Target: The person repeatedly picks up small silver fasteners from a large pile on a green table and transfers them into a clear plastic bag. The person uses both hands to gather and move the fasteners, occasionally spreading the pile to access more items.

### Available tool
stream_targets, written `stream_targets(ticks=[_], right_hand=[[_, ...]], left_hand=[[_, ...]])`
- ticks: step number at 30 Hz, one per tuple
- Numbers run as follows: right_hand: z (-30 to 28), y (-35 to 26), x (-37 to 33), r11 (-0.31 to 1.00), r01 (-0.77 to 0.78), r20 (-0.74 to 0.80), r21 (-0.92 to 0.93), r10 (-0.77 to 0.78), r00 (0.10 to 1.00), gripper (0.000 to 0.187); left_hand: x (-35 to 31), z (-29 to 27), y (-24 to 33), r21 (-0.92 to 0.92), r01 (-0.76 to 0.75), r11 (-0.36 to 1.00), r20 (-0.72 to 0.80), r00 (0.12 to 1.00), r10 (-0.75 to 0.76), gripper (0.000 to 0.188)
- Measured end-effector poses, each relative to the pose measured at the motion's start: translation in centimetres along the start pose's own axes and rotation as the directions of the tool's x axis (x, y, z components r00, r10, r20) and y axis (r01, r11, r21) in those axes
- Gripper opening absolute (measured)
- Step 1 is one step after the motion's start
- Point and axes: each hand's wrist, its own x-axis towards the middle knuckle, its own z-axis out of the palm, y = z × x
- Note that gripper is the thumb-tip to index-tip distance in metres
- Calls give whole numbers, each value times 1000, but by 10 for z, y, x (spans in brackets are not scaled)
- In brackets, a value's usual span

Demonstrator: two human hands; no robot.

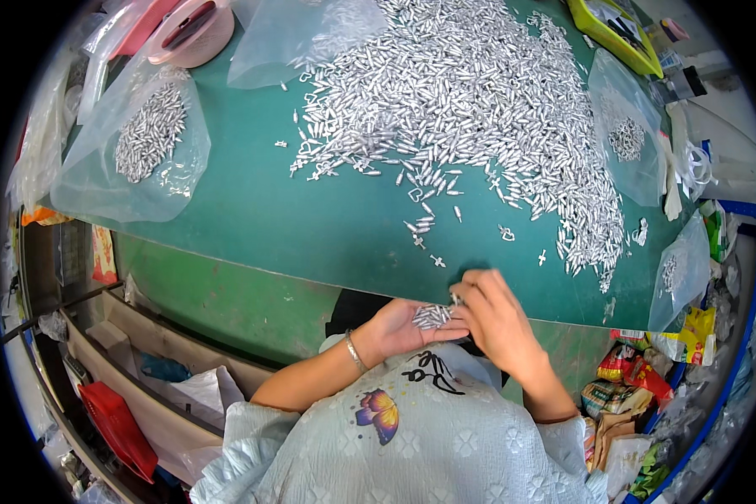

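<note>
on my feed, the left hand lies palm up, fingers extended, carrying a small cluster of silver pieces by the table's near edge. right hand: fingers bent, just beside the cluster; i cannot tell whether they pinch a piece. i log a large silver heap on the green table, farther off, and a clear bag at left.

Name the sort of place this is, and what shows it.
Probably a small workshop: a heap of small silvery pieces spreads over a green tabletop, more sit in a translucent plastic bag, and the left hand cups a few.
</note>
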Motion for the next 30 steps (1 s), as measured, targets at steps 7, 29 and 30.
stream_targets(ticks=[7, 29, 30], right_hand=[[-8, 8, 34, 990, 90, -147, 111, -73, 986, 26], [4, 7, 85, 927, 201, 29, -316, -202, 979, 40], [5, 9, 83, 942, 179, 6, -283, -185, 983, 38]], left_hand=[[6, -11, 3, -134, 49, 990, 197, 980, -22, 49], [4, -4, 2, 111, -15, 994, -13, 1000, 17, 30], [5, -5, 1, 126, -25, 992, -22, 999, 28, 29]])
